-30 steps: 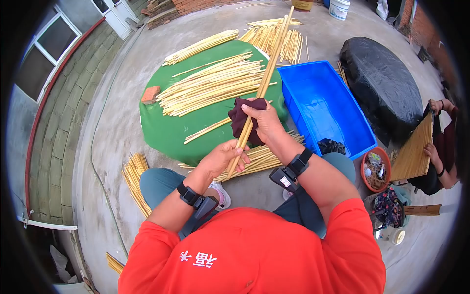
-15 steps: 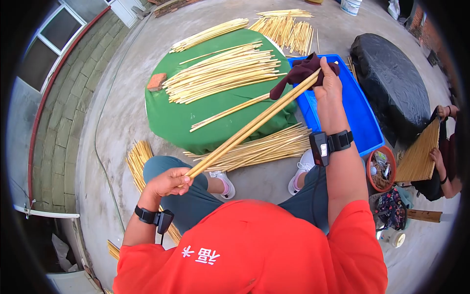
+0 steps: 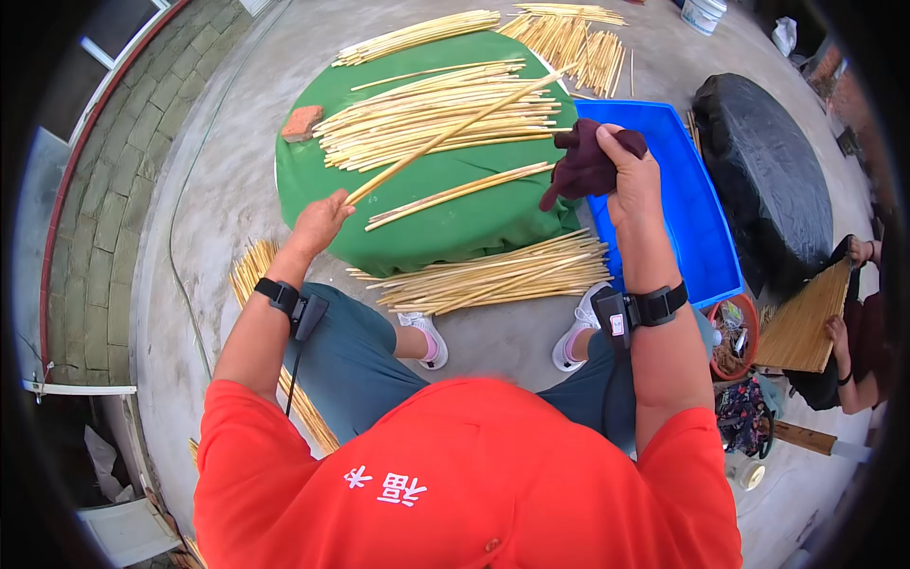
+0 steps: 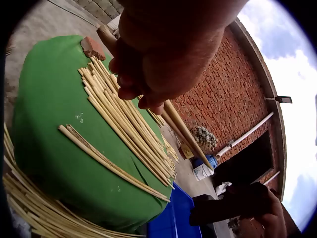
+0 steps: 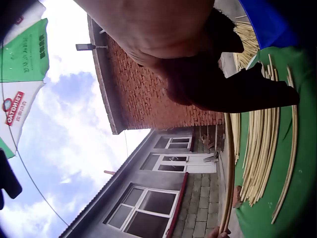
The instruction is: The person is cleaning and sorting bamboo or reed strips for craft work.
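Note:
Near the left edge of the green-covered round table, my left hand (image 3: pixel 322 223) grips one end of a pair of long pale sticks (image 3: pixel 408 166). They slant up and away over the table, above the sticks lying there. In the left wrist view, two sticks (image 4: pixel 183 129) run out of that fist. My right hand (image 3: pixel 633 185) holds a bunched maroon cloth (image 3: pixel 583 166), thumb on top, over the near corner between table and blue tub. The cloth hangs apart from the held sticks in the head view. A few sticks (image 3: pixel 455 197) lie separately on the green cover (image 3: pixel 332 228).
A large stick pile (image 3: pixel 436 114) and a brick (image 3: pixel 301 123) lie on the table. More sticks (image 3: pixel 502 275) lie on the ground by the feet. Right of the table are a blue tub (image 3: pixel 706 228), a black-covered mound (image 3: pixel 768 180), and another person holding a slatted panel (image 3: pixel 806 322).
The right hand with the cloth slid along the sticks to the right and came off them. The left hand moved left, then forward, swinging the sticks over the table.

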Demonstrator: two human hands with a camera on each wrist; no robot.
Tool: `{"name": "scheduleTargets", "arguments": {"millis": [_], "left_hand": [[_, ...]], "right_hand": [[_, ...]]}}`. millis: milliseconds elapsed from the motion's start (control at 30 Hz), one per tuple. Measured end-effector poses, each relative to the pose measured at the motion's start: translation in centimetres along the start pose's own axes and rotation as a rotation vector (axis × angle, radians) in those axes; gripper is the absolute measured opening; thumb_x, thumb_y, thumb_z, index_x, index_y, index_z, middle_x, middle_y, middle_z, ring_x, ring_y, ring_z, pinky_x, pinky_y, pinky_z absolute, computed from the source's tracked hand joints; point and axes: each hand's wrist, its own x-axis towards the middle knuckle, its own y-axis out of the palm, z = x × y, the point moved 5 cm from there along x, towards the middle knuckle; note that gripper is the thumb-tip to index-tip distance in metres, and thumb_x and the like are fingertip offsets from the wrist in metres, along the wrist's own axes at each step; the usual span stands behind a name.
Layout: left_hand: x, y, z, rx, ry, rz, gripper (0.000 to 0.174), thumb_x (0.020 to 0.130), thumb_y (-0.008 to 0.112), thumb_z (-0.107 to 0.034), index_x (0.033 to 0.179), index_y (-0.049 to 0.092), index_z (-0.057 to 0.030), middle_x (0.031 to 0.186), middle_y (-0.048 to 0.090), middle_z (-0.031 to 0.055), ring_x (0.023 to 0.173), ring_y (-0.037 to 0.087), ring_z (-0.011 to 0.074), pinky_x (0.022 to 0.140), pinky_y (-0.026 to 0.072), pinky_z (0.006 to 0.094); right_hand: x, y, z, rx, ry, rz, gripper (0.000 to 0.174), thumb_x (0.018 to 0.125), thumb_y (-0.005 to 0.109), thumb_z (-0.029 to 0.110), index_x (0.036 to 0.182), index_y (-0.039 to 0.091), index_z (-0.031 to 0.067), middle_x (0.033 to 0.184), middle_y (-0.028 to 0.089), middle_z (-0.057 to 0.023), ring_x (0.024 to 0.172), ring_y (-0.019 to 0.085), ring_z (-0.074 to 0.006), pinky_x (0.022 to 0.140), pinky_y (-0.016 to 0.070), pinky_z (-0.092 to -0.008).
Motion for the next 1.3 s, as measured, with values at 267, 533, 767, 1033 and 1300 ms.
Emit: {"name": "scheduleTargets", "arguments": {"millis": [267, 533, 767, 1033, 1300], "left_hand": [[6.8, 9.5, 0.2, 0.197, 0.209, 0.075, 0.015, 0.083, 0.052, -0.015, 0.09, 0.041, -0.0074, 0.087, 0.057, 0.0162, 0.084, 0.054, 0.0363, 0.07, 0.0436, 0.0435], [7.1, 13.8, 5.0, 0.317, 0.043, 0.216, 0.022, 0.082, 0.052, -0.013, 0.102, 0.045, -0.01, 0.101, 0.051, 0.012, 0.097, 0.052, 0.0333, 0.076, 0.0447, 0.0422], [7.1, 13.6, 2.5, 0.269, -0.06, 0.142, 0.048, 0.083, 0.055, -0.022, 0.126, 0.039, -0.0115, 0.115, 0.047, 0.0138, 0.107, 0.045, 0.0326, 0.088, 0.0386, 0.0445], [14.6, 11.5, 2.2, 0.177, -0.045, 0.073, 0.052, 0.083, 0.058, -0.022, 0.129, 0.036, -0.0108, 0.124, 0.045, 0.0127, 0.114, 0.043, 0.0306, 0.093, 0.0365, 0.043], [18.4, 14.1, 5.1, 0.291, -0.176, 0.076, 0.049, 0.08, 0.059, -0.019, 0.125, 0.041, -0.0121, 0.121, 0.048, 0.0082, 0.113, 0.045, 0.0296, 0.092, 0.0372, 0.0459]], "right_hand": [[-6.4, 4.6, -8.9, -0.881, 0.394, 0.93, 0.034, 0.067, 0.075, 0.021, 0.089, 0.059, 0.0012, 0.081, 0.062, -0.0117, 0.077, 0.058, -0.0217, 0.07, 0.0456, -0.0308], [-7.5, 5.6, -10.0, -1.122, 0.357, 1.096, 0.035, 0.069, 0.072, 0.023, 0.095, 0.057, 0.0053, 0.085, 0.063, -0.0137, 0.083, 0.06, -0.0277, 0.073, 0.0463, -0.0347], [-8.1, 5.4, -10.3, -1.143, 0.349, 1.073, 0.032, 0.07, 0.071, 0.018, 0.095, 0.055, 0.0047, 0.085, 0.063, -0.0139, 0.081, 0.06, -0.0298, 0.072, 0.0462, -0.0357], [-7.8, 5.3, -10.0, -1.087, 0.464, 1.018, 0.033, 0.07, 0.072, 0.016, 0.096, 0.054, 0.0052, 0.083, 0.063, -0.0129, 0.081, 0.061, -0.0274, 0.072, 0.0467, -0.0335], [-7.0, 4.9, -10.2, -1.087, 0.48, 0.993, 0.034, 0.071, 0.072, 0.017, 0.097, 0.053, 0.0061, 0.085, 0.062, -0.0151, 0.082, 0.061, -0.0321, 0.071, 0.0467, -0.0362]]}}
